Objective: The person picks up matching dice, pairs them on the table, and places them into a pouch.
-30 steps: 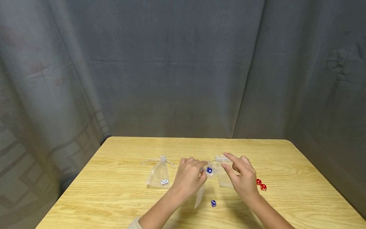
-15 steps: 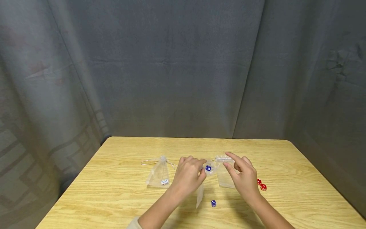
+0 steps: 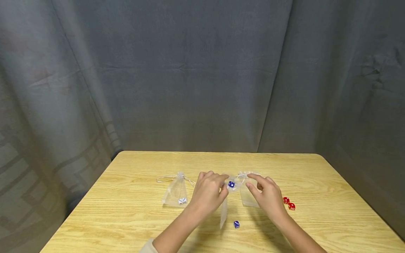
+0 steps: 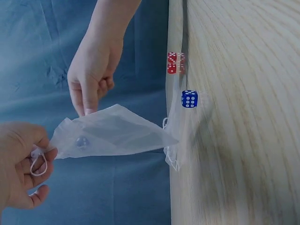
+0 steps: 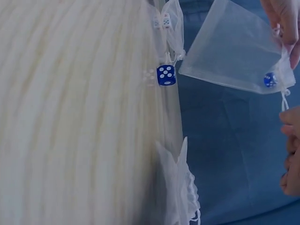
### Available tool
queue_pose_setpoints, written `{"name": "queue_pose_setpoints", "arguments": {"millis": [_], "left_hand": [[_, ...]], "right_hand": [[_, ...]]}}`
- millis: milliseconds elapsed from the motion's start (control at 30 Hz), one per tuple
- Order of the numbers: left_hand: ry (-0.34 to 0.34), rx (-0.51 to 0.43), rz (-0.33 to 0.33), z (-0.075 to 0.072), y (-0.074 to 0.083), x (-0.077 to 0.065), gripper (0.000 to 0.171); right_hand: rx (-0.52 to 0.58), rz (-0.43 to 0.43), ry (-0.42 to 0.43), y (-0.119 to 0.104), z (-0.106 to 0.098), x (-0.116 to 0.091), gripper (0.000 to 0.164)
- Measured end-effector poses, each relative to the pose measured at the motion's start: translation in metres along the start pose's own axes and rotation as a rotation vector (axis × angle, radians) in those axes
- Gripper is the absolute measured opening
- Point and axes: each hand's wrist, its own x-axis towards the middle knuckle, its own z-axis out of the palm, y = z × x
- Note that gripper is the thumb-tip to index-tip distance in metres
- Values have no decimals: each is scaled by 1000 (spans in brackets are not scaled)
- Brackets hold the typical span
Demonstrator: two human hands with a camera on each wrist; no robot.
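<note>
The far side is closed off by a grey curtain (image 3: 190, 77), marked at left with a brick-like pattern. Before it a wooden table (image 3: 142, 165) is seen. At left, two white dice (image 3: 180, 202) are enclosed in a sheer bag (image 3: 173, 193); at right, two red dice (image 3: 291, 206) are set close together.

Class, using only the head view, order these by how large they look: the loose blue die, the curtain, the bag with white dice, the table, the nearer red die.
1. Curtain
2. Table
3. Bag with white dice
Unranked, smallest: loose blue die and nearer red die, which look alike.
</note>
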Motion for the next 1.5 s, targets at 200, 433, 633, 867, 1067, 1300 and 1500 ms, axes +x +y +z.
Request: {"name": "queue_pose_setpoints", "arguments": {"millis": [200, 433, 633, 867, 1067, 1300, 1500], "left_hand": [[-2, 1, 0, 0, 0, 0, 22], [2, 3, 2, 0, 0, 0, 21], [-1, 4, 1, 0, -1, -1, 20], [-8, 4, -6, -2, -1, -1, 21], [1, 4, -6, -2, -1, -1, 22], [10, -2, -6, -1, -1, -1, 22], [18, -5, -5, 0, -1, -1, 22]], "right_hand": [[-5, 87, -167, 1, 2, -2, 27], [-32, 125, -358, 1, 7, -5, 26], [-56, 105, -485, -3, 11, -8, 23], [-51, 29, -617, -4, 14, -14, 21], [2, -24, -751, -2, 14, -17, 19], [15, -22, -859, -1, 13, -19, 14], [27, -49, -881, 1, 12, -20, 9]]}}
